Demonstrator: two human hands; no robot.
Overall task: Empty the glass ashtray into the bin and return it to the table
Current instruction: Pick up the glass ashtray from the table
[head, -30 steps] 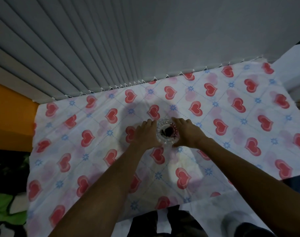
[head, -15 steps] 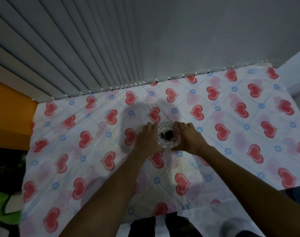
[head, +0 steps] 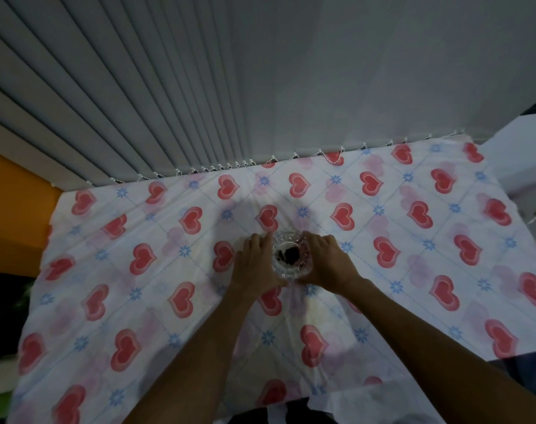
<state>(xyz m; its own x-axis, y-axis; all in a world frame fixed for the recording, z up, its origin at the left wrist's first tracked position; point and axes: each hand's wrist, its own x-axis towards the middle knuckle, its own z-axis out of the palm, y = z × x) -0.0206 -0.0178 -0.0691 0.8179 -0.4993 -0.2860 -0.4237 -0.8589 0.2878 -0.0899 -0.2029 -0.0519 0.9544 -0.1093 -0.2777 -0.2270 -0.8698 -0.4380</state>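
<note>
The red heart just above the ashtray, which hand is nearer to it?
Left. The left hand has its fingertips just below the red heart; the right hand sits farther right, across the glass ashtray.

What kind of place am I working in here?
Probably a home room: a table under a heart-print cloth stands against pale vertical blinds, and both hands cup a glass ashtray holding dark ash.

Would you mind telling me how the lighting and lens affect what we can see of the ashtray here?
Head view: dim overall, forearms dark; a brighter patch falls on the tablecloth nearer the camera than the glass ashtray. Soft shadows spread beyond the left hand and right hand. Wide-angle distortion fans the blind slats. The ashtray's dark contents are too blurred to identify.
</note>
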